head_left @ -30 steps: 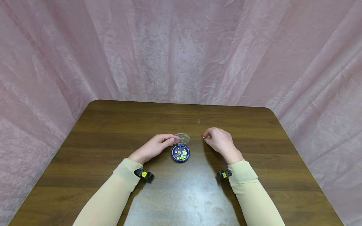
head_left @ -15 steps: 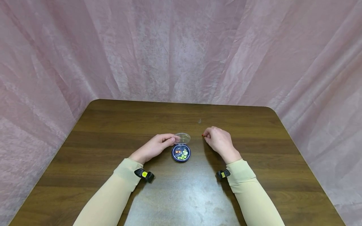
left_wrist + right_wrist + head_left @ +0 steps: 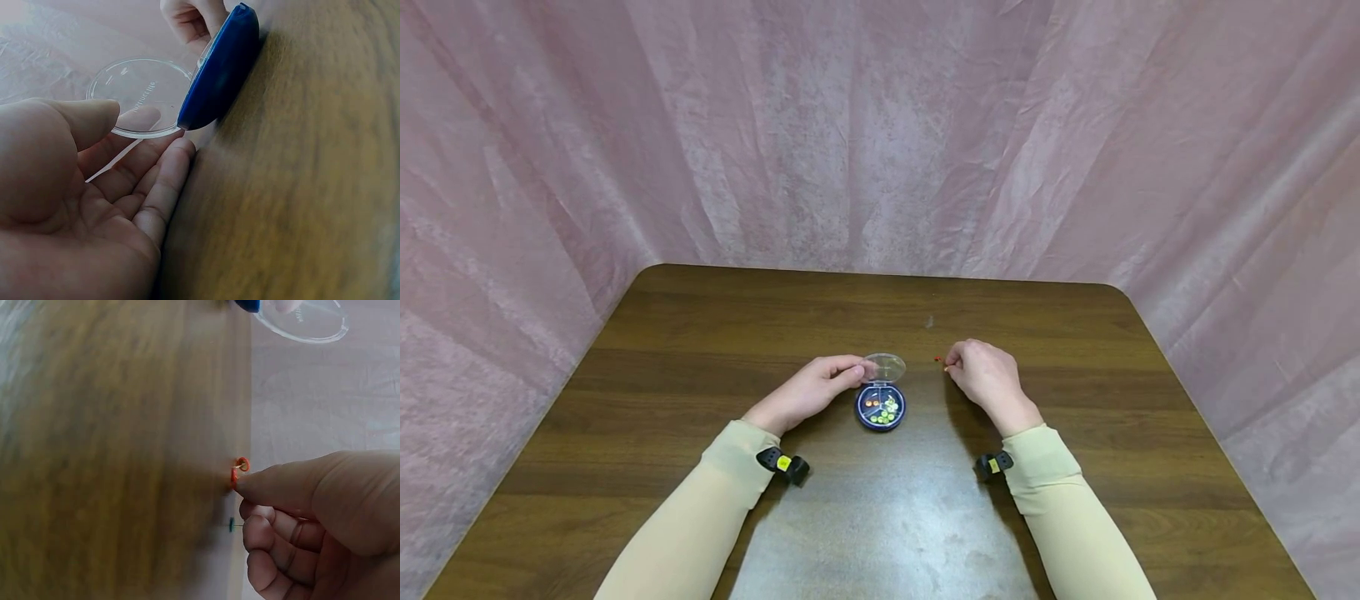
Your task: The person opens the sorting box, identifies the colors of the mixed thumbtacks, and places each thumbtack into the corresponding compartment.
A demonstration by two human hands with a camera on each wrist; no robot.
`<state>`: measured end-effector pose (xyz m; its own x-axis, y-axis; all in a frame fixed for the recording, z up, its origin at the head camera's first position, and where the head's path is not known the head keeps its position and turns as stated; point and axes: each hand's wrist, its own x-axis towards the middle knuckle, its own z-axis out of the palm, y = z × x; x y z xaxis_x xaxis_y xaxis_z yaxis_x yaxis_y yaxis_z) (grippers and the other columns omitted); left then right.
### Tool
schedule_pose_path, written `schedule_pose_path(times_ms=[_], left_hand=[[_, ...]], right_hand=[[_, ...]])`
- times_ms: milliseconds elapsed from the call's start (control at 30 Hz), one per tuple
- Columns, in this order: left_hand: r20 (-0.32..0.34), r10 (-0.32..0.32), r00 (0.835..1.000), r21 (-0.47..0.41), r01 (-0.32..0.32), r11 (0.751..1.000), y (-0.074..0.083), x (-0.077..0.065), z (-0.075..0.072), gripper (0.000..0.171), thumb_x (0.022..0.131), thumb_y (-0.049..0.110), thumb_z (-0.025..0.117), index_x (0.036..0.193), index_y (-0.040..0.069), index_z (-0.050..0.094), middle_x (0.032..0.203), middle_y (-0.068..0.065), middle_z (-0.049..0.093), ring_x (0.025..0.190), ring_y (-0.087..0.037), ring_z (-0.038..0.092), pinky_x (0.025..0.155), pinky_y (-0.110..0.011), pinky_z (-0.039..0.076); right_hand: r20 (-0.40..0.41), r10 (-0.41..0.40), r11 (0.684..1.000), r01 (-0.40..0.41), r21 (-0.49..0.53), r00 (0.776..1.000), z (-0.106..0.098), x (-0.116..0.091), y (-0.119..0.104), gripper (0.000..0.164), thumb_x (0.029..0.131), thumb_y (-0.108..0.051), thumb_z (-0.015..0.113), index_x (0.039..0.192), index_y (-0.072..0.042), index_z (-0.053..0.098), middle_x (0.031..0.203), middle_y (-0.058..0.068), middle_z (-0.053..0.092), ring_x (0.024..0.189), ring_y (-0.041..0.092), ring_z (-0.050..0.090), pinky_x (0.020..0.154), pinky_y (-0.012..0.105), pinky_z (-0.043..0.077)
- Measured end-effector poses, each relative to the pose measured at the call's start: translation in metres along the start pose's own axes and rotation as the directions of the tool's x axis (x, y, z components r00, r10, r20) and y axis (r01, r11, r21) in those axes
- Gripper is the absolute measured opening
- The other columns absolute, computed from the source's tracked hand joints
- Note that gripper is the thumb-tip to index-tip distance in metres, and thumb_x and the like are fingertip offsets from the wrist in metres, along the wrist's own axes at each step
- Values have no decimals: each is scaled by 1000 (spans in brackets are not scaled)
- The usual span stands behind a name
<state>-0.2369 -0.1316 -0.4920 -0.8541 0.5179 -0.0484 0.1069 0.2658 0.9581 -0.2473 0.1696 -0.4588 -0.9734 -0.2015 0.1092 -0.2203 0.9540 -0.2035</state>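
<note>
My left hand (image 3: 812, 390) pinches the raised clear lid (image 3: 891, 364) of a small round blue case (image 3: 222, 75) between thumb and fingers. The case stands on the table, its inside split by dividers. Orange thumbtacks (image 3: 872, 403) lie in its left section; several yellow-green thumbtacks (image 3: 886, 418) fill the others. To the right, my right hand (image 3: 987, 375) pinches a small red-orange thumbtack (image 3: 234, 477) at thumb and fingertips, low over the table. Another orange thumbtack (image 3: 243, 464) is just beside the thumb tip. A green thumbtack (image 3: 232, 524) shows near the curled fingers.
The brown wooden table (image 3: 737, 317) has rounded far corners. Pink curtains (image 3: 880, 150) hang behind it and at both sides. Light glares off the tabletop between the forearms. Each wrist wears a black strap (image 3: 782, 465) with a camera.
My right hand has shifted slightly right and toward me, so a red thumbtack now shows apart from its fingertips in the head view. The left hand and case stay put.
</note>
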Motion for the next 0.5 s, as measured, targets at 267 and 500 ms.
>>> schedule_pose_path(times_ms=[267,500], left_hand=[[-14,-15,1000,19,16,1000,0,0,0,38,104,40,51,134,20,65,130,7,64,125,-9,54,106,-31,40],[-10,-3,1000,6,3,1000,-1,1,1,36,105,35,50,133,19,65,130,5,64,124,-11,56,106,-32,41]], right_hand=[[100,-5,1000,3,18,995,-11,-4,-3,16,90,-15,62,84,-25,74,81,-9,65,70,16,52,60,33,41],[89,-24,1000,23,10,996,-11,-6,0,17,90,-14,64,75,-22,65,72,-7,55,67,15,48,57,31,36]])
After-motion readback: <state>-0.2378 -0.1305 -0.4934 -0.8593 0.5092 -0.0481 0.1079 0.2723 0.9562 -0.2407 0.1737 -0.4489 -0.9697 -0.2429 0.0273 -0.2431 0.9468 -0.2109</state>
